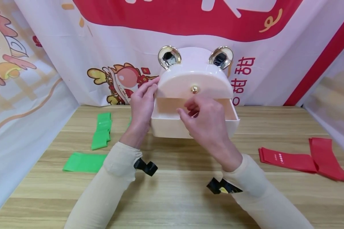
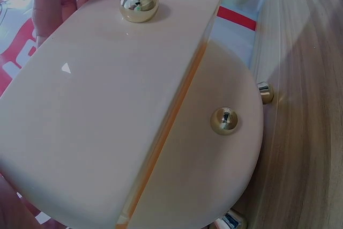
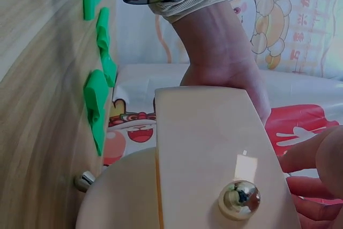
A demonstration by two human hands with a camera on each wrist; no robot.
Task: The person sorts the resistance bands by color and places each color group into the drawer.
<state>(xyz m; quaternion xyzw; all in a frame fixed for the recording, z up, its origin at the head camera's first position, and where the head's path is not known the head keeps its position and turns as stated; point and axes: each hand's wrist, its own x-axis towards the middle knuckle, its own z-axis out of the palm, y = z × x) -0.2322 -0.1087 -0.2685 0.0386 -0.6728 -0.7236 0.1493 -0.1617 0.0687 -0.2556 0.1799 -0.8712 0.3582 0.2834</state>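
Observation:
A pale cabinet (image 1: 175,84) with gold-rimmed eyes on top stands before me. Its rectangular middle drawer (image 1: 172,128) is pulled out, the visible inside bare. My left hand (image 1: 143,108) rests against the cabinet's left side, fingers extended. Over the drawer's opening hovers my right hand (image 1: 207,122), its fingers loosely bent and nothing visible between them; its fingertips are just below the upper drawer's gold knob (image 1: 194,89). In the right wrist view the right fingers (image 3: 311,175) are beside the drawer's upper edge. Below, the left wrist view shows the rounded bottom drawer (image 2: 214,159) closed.
Folded green strips (image 1: 101,130) lie on the wooden table (image 1: 175,197) at the left, with another green piece (image 1: 84,162) nearer me. Red strips (image 1: 289,159) lie at the right. A printed cloth (image 1: 126,41) hangs right behind the cabinet.

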